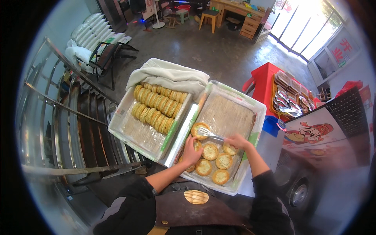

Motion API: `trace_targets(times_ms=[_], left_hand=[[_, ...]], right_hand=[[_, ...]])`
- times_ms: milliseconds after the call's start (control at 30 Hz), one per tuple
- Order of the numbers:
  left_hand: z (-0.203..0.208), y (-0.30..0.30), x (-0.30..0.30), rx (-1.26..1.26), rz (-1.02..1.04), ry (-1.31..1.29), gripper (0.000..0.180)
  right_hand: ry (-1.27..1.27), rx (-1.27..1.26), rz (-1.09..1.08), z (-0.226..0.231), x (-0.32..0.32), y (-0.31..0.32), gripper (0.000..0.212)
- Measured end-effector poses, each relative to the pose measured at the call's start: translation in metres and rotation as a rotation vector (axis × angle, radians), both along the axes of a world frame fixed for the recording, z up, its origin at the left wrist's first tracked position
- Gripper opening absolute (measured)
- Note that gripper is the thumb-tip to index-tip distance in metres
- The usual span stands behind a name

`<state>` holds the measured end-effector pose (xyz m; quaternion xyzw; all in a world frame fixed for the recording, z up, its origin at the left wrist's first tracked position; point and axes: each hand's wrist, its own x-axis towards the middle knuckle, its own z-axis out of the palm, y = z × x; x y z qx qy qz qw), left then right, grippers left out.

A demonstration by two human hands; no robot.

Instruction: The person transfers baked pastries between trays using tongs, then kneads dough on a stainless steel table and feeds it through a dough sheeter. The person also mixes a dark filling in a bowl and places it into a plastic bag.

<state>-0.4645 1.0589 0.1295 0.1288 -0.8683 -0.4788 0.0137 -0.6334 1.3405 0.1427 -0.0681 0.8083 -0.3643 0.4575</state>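
Note:
A silvery utensil with a slotted, fork-like head [203, 131] lies over a round golden flatbread [197, 136] in the right tray; its exact kind is unclear. My right hand [237, 141] is closed on its handle, above another flatbread [230, 149]. My left hand [190, 153] reaches to the tray's left side, thumb and forefinger apart around a partly hidden flatbread [197, 145]. Its forefinger is close to the edge of the one beneath the utensil. Several more flatbreads [210, 152] with pale, speckled tops lie flat in the near half of this white-rimmed tray [260, 111].
A second white tray [117, 124] at left holds several rows of upright flatbreads [158, 102], with a pale cloth [168, 75] over its far end. A red table [261, 83] with packaged goods stands right. Metal railings [64, 94] border the left side.

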Motion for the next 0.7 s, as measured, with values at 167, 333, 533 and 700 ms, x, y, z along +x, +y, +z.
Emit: trace_targets(times_ms=[167,333,533,700], left_hand=[[0.025,0.004,0.007,0.664,0.139,-0.044,0.086],[0.066,-0.035,-0.026,0.944,0.233,0.130,0.071],[0.069,-0.181,-0.021,1.636,0.528,0.114,0.052],[0.044,-0.336,-0.018,1.756,0.545,0.168,0.054]], right_hand=[[0.146,-0.089,-0.190,0.044,0.044,0.018,0.043],[0.330,-0.083,-0.169,0.117,0.089,-0.039,0.042],[0.498,-0.188,-0.025,0.200,0.133,-0.197,0.051],[0.516,-0.060,0.048,0.206,0.135,-0.313,0.055]])
